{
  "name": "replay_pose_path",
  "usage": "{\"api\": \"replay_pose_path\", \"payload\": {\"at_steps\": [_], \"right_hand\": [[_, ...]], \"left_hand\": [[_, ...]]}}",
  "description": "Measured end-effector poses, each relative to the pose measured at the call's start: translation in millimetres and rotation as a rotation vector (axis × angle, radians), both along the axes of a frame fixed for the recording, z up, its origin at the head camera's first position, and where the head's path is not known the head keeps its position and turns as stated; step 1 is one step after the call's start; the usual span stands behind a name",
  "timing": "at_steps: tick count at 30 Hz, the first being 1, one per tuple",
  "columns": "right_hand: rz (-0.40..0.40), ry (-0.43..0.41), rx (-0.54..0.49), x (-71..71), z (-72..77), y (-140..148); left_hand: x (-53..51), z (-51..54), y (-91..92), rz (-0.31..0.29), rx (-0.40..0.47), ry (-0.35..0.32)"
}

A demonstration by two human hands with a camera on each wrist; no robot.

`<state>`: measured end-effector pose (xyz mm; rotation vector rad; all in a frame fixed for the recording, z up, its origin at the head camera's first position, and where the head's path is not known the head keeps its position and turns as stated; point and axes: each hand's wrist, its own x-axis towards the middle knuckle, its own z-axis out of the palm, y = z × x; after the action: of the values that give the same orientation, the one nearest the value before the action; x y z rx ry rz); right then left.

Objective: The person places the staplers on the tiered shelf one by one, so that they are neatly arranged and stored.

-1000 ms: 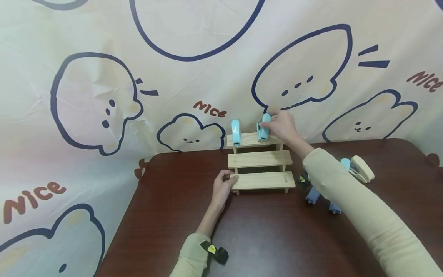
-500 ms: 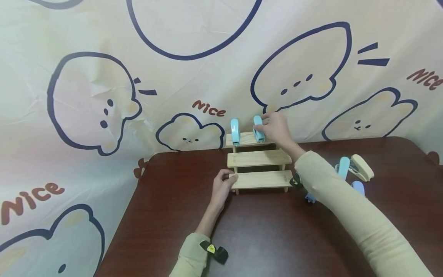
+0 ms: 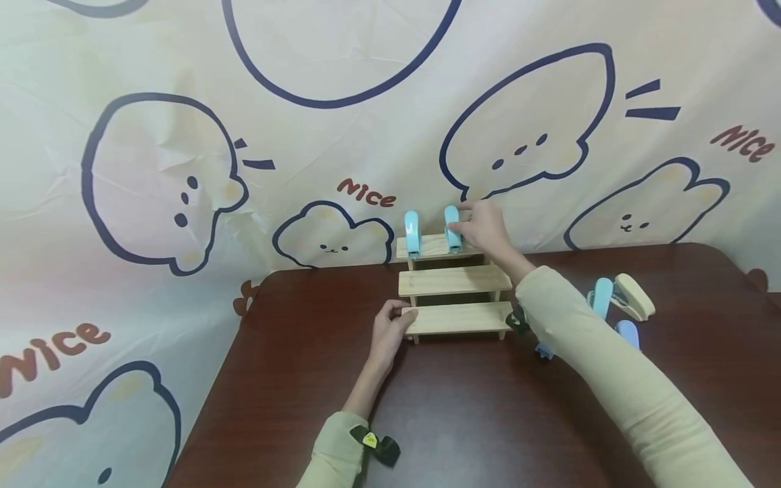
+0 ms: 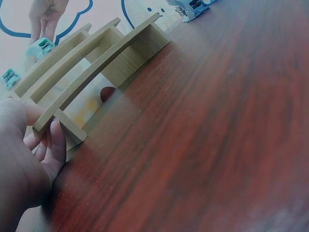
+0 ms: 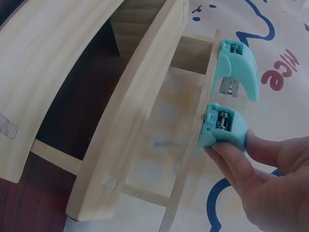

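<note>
Behind the dark table (image 3: 464, 407) we see a cartoon-printed sheet (image 3: 366, 149). Our right hand (image 3: 487, 227) pinches a turquoise stapler (image 3: 452, 230) on the top step of a wooden rack (image 3: 454, 279). Left of that hand, another turquoise stapler (image 3: 412, 232) stands on the same step. Our left hand (image 3: 388, 333) grips the bottom step's end beside it. Right of both hands sits a cream stapler (image 3: 636, 298).

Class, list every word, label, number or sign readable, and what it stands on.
"Nice", reddish, three times on the pale printed backdrop.
Yellow label on the left black wristband: too small to read.
Any marking on the gripped turquoise plastic stapler: too small to read.
</note>
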<state>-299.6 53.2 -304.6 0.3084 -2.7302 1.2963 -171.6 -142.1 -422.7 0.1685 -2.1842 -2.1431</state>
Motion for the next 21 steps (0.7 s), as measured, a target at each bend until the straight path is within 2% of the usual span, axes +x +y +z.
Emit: {"api": "replay_pose_path", "payload": {"at_steps": [7, 11, 14, 18, 21], "right_hand": [[0.032, 0.008, 0.039, -1.1, 2.9, -1], [0.039, -0.014, 0.057, -2.5, 5.0, 0], [0.048, -0.042, 0.067, -3.2, 8.2, 0], [0.049, -0.083, 0.075, -4.6, 11.9, 0], [0.045, -0.101, 0.07, -5.7, 11.8, 0]], "left_hand": [[-1.6, -2.9, -1.2, 0.015, 0.008, -0.001], [-12.7, -23.8, -3.4, 0.024, 0.01, -0.007], [-15.7, -28.2, -3.4, 0.016, 0.016, -0.009], [-5.6, -8.2, -0.5, 0.002, 0.017, -0.015], [-0.4, -2.0, 1.0, 0.003, 0.014, 0.0]]}}
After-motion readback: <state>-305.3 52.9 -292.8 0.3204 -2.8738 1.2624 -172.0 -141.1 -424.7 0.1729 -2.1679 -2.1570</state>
